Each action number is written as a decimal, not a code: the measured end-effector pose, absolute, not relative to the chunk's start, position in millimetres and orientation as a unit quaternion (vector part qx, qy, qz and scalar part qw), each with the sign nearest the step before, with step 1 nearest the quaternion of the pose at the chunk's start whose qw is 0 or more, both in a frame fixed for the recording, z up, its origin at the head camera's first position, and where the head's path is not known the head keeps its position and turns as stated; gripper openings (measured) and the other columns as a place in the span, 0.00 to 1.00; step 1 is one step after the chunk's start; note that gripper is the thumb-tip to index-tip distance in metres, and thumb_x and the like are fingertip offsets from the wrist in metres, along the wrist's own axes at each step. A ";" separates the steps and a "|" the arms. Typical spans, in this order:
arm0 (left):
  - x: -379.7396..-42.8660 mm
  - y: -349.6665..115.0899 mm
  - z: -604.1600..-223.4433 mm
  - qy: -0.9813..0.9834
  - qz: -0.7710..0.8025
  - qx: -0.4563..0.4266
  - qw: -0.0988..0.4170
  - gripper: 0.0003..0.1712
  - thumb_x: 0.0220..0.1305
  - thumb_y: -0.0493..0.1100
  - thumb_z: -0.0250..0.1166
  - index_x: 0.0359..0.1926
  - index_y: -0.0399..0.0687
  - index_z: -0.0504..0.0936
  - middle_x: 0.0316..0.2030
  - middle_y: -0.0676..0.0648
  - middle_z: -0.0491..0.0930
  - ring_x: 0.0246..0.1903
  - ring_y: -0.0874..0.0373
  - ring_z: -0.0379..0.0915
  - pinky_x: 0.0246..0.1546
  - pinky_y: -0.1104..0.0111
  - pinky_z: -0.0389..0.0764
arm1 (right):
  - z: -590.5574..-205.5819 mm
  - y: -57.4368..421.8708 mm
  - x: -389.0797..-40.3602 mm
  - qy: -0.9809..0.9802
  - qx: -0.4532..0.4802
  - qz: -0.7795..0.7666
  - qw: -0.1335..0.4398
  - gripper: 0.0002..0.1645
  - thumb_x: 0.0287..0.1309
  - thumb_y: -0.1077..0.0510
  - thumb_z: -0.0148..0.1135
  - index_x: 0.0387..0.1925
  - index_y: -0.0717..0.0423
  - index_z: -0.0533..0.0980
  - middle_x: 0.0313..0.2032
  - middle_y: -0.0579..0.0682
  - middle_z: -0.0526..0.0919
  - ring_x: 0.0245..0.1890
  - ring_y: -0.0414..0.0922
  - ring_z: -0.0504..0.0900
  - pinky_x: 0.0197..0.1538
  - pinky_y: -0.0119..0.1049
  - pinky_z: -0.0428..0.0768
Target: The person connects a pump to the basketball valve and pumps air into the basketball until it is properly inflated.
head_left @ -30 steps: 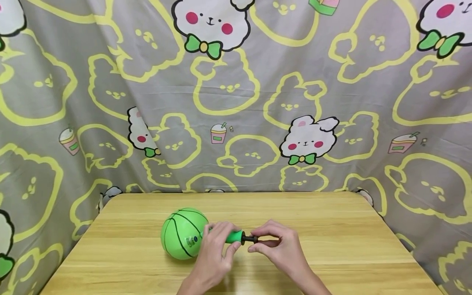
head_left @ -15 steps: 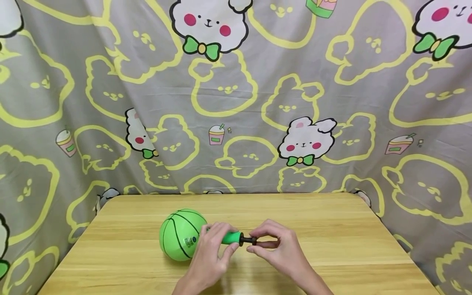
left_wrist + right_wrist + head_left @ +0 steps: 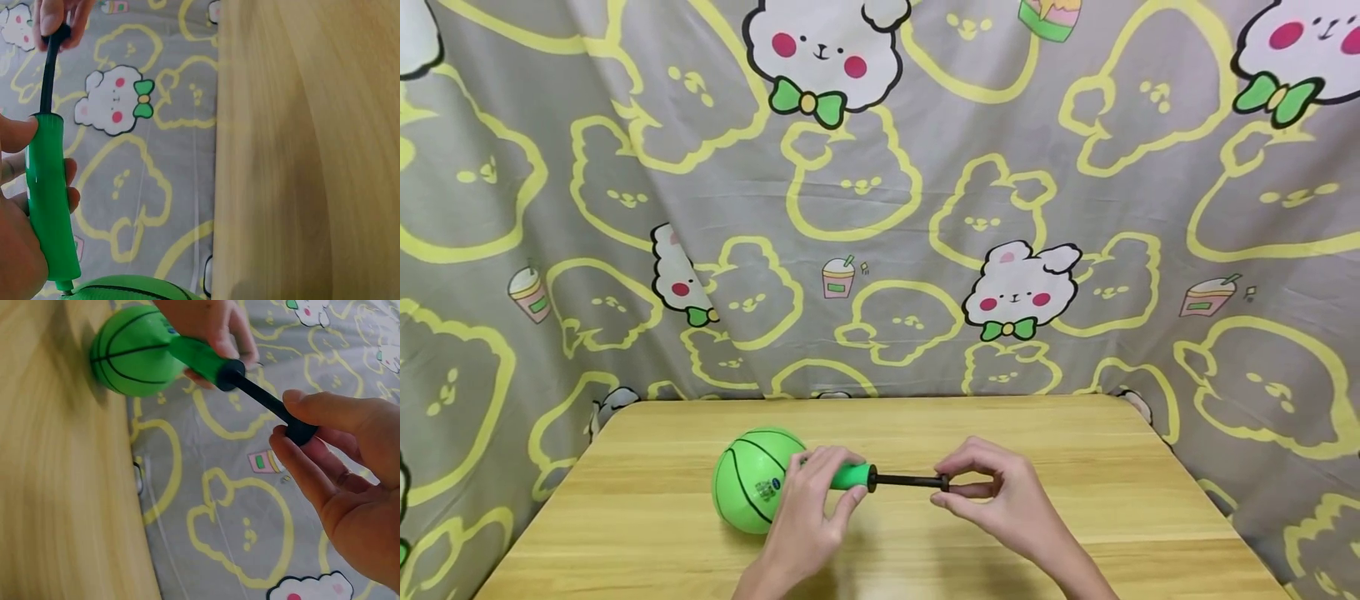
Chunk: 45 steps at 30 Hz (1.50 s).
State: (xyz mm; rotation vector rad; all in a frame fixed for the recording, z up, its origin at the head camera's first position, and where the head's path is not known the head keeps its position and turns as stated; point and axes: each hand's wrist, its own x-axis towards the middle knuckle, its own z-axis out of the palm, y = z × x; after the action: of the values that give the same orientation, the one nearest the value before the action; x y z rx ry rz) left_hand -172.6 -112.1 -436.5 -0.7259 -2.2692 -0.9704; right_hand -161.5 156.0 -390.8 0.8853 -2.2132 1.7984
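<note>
A green ball (image 3: 748,483) with black lines, like a small basketball, rests on the table at the left. My left hand (image 3: 808,504) grips the green barrel of a hand pump (image 3: 47,200), fingers curled round it. The barrel's narrow end meets the ball in the left wrist view; whether a needle is inside the ball I cannot tell. My right hand (image 3: 1000,492) pinches the black knob (image 3: 301,430) at the end of the pump's rod between thumb and fingers. A long stretch of the black rod (image 3: 910,480) shows between barrel and knob.
The wooden table (image 3: 1060,442) has rounded far corners. Behind it and at both sides hangs a grey curtain (image 3: 880,200) printed with yellow outlines and white rabbits.
My right hand has moved to the right and drawn the pump's rod farther out of the barrel. The ball and my left hand have shifted slightly left in the view.
</note>
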 end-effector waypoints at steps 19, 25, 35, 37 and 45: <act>-175.7 -118.5 -435.4 -0.845 -0.363 -0.267 0.289 0.13 0.62 0.42 0.71 0.46 0.58 0.81 0.43 0.64 0.82 0.48 0.65 0.77 0.57 0.59 0.63 | -385.3 179.3 -161.4 -0.736 0.300 0.604 0.059 0.15 0.54 0.66 0.77 0.43 0.56 0.84 0.41 0.58 0.83 0.44 0.53 0.85 0.42 0.45 0.86; -175.9 -118.6 -435.7 -0.844 -0.354 -0.272 0.296 0.11 0.63 0.42 0.70 0.46 0.57 0.81 0.43 0.63 0.82 0.47 0.65 0.78 0.55 0.56 0.64 | -384.7 178.5 -161.5 -0.737 0.305 0.600 0.064 0.15 0.54 0.66 0.76 0.43 0.56 0.84 0.42 0.59 0.83 0.45 0.49 0.85 0.42 0.45 0.86; -174.5 -117.8 -435.4 -0.848 -0.360 -0.264 0.286 0.13 0.63 0.42 0.71 0.46 0.59 0.80 0.43 0.64 0.81 0.48 0.66 0.77 0.55 0.59 0.63 | -383.7 179.8 -160.7 -0.738 0.317 0.591 0.067 0.15 0.56 0.66 0.75 0.45 0.55 0.84 0.43 0.59 0.83 0.45 0.48 0.85 0.42 0.44 0.86; -173.6 -117.9 -435.6 -0.848 -0.360 -0.261 0.288 0.14 0.62 0.42 0.71 0.46 0.60 0.81 0.43 0.64 0.82 0.48 0.67 0.77 0.55 0.61 0.62 | -384.0 179.5 -160.3 -0.735 0.321 0.593 0.065 0.15 0.56 0.66 0.75 0.46 0.55 0.84 0.43 0.60 0.82 0.45 0.48 0.85 0.42 0.45 0.86; -173.2 -116.7 -436.5 -0.852 -0.354 -0.254 0.289 0.15 0.59 0.41 0.73 0.46 0.59 0.81 0.43 0.65 0.81 0.48 0.67 0.76 0.55 0.61 0.63 | -387.0 174.2 -159.2 -0.732 0.309 0.602 0.080 0.15 0.53 0.67 0.76 0.43 0.56 0.85 0.41 0.58 0.84 0.44 0.48 0.86 0.40 0.44 0.86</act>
State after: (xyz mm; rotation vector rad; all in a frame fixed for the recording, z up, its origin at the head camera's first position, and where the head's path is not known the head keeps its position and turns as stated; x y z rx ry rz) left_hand -173.2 -116.7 -436.5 -0.6789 -2.2740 -0.9456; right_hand -159.2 174.2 -387.0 0.9238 -2.1886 1.8015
